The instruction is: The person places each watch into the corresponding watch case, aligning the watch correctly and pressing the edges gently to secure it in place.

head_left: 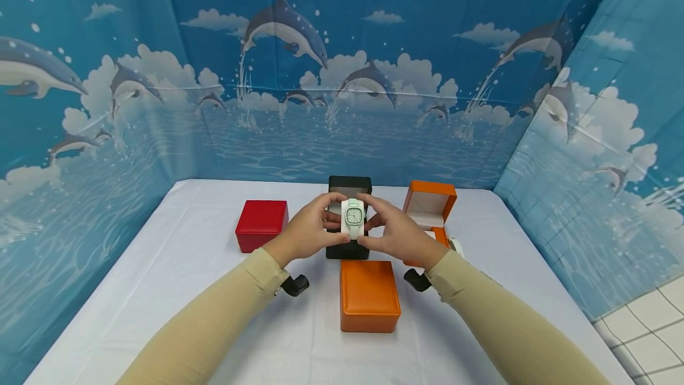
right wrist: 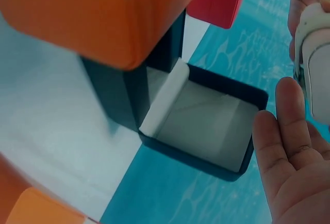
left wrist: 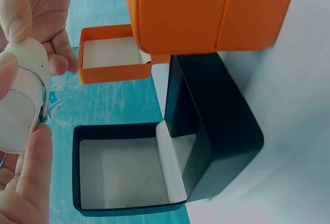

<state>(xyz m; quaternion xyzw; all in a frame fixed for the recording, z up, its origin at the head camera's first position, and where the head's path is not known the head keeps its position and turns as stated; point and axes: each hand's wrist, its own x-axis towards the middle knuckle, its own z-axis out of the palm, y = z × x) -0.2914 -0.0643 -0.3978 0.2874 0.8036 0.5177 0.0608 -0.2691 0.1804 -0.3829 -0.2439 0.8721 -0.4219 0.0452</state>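
Note:
A watch (head_left: 354,216) with a pale green strap and square-cornered dial is wrapped round a white cushion. My left hand (head_left: 307,227) holds its left side, with a finger at the top and the thumb at the bottom. On the other side, my right hand (head_left: 401,232) pinches it in the same way, its other fingers spread. The watch is in front of an open black box (head_left: 350,183), partly covering it in the head view. Both wrist views show the white lining (left wrist: 121,172) inside the black lid; the watch cushion (right wrist: 319,74) appears there from behind.
A closed orange box (head_left: 370,296) stands nearest, below the hands. The red box (head_left: 262,224) is closed at left. At right stands an open orange box (head_left: 430,198), partly behind the right hand, with another pale watch (head_left: 456,246) beside it. A dolphin-print curtain (head_left: 342,129) hangs behind the white table.

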